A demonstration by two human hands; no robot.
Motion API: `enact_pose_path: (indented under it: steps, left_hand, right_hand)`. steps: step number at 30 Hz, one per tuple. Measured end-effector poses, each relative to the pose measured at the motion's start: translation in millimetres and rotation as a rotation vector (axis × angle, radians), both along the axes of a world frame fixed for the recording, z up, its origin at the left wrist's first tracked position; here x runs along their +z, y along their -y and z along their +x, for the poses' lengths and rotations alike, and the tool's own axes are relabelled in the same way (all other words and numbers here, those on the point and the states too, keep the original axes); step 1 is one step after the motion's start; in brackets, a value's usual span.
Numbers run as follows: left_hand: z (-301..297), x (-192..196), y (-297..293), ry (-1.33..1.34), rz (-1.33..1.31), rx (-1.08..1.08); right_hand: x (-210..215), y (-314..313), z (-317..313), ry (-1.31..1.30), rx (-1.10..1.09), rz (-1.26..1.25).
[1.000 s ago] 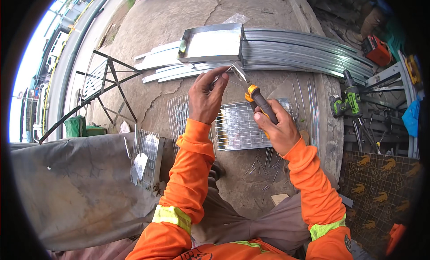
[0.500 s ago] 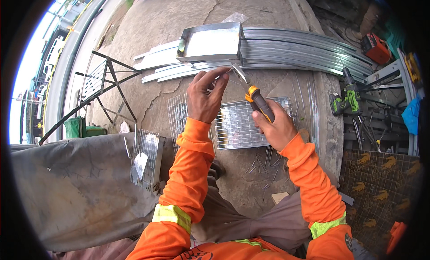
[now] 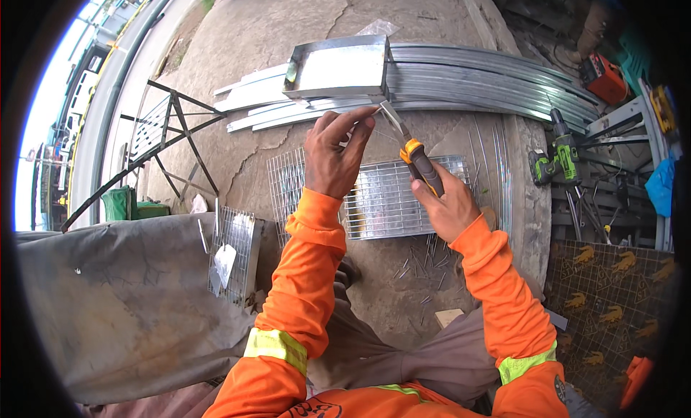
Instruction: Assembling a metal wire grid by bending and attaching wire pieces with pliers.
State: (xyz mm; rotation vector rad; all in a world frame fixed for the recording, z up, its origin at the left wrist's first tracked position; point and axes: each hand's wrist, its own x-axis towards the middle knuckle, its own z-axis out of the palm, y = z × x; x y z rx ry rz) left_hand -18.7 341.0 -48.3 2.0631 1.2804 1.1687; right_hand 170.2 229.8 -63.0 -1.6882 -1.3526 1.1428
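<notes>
Yellow-and-grey pliers (image 3: 426, 172) are gripped in the right hand (image 3: 450, 208); beside their tip, a barely visible small piece (image 3: 378, 109) is pinched by the left hand (image 3: 334, 155). Bare concrete floor (image 3: 448, 138) is seen between the wire mesh (image 3: 403, 195) and metal strips (image 3: 475, 79).

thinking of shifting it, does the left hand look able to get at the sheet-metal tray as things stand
Probably yes: the sheet-metal tray lies ahead of the left hand with the way mostly free, though that hand works close beside the tip of the yellow-and-grey pliers.
</notes>
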Motion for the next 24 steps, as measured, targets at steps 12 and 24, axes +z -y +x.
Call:
enact_pose_path:
  steps: [12, 24]
  left_hand:
    - [-2.2, 5.6, 1.5, 0.078, -0.024, -0.036]
    - [12.7, 12.5, 12.8, -0.151, 0.098, 0.08]
  right_hand:
    - [-8.7, -7.8, -1.0, -0.064, -0.003, -0.116]
    - [10.8, -5.3, -18.4, 0.039, -0.049, 0.098]
